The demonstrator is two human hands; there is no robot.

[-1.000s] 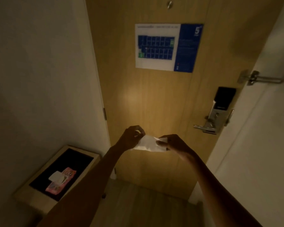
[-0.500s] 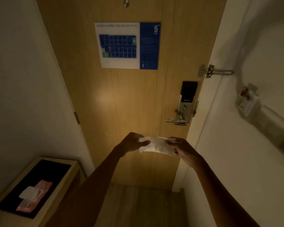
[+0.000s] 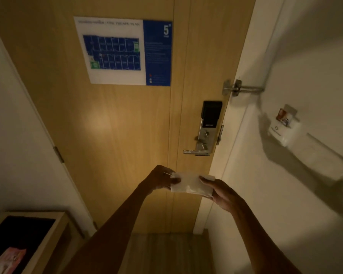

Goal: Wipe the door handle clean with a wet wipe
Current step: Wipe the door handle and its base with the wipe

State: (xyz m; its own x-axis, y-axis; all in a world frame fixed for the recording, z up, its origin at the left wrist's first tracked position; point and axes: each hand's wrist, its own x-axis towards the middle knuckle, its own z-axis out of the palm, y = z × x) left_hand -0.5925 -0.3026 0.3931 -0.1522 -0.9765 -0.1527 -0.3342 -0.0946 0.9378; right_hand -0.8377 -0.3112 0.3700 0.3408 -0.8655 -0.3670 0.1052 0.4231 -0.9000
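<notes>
Both hands hold one white wet wipe stretched flat between them in front of the door. The left hand pinches its left edge with fingers curled closed; the right hand grips the right edge, thumb on top. The wipe is a thin, soft rectangle, slightly creased. Above it and apart from it, the metal door handle juts leftward from a shiny lock plate with a black top. The door is smooth pale wood with an escape plan sign. A swing latch bridges door and wall. At lower left, a pink wipes packet lies on a dark-topped table.
</notes>
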